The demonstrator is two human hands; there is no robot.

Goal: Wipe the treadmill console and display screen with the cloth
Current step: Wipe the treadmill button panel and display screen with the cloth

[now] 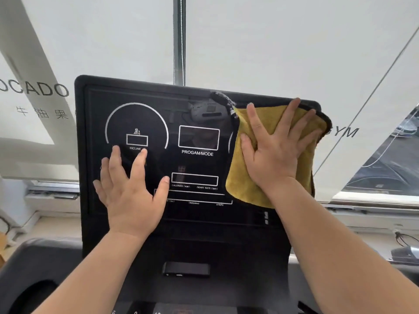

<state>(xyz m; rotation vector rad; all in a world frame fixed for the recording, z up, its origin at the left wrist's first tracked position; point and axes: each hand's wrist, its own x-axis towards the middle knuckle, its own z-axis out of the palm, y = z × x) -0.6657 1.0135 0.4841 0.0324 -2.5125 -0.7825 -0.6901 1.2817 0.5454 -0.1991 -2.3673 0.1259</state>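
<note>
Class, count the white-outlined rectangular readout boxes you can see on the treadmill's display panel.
4: one inside the incline dial, one above PROGAM/MODE, one above CALORIES/HEART RATE, one long box along the bottom. The yellow cloth under the right hand may hide more.

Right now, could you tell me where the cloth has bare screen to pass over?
Free: the middle strip of the screen between the left hand and the cloth, and the top-left corner. Crowded: the right side, under the right hand.

Between the left hand point(130, 191) and the cloth point(247, 177), the display screen's point(197, 164) middle lies uncovered.
</note>
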